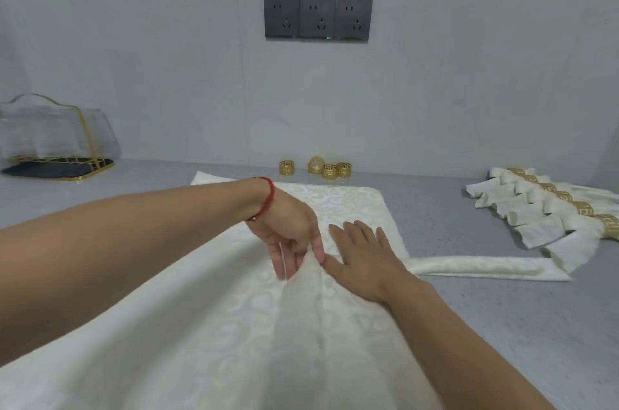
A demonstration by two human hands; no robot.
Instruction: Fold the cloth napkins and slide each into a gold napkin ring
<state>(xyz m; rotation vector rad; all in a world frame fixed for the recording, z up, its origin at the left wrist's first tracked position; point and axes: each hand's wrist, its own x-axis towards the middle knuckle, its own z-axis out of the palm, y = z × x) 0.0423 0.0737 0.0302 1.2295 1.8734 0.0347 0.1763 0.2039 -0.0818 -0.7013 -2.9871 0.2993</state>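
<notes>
Grey speckled counter (469,326); left hand (288,235) fingers pinch damask napkin (207,326) ridge; right hand (361,259) fingers spread flat.

A grey counter (469,309) met a plain pale wall (167,41). Three dark sockets (317,17) sat in a row on the wall, above the counter. Far left of the sockets, on the counter, stood a gold-framed clear holder (57,138).

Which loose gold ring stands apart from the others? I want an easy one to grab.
The leftmost ring, by the wall beyond the napkin. It stands alone with a clear gap to its right, while the other three huddle together.
</notes>
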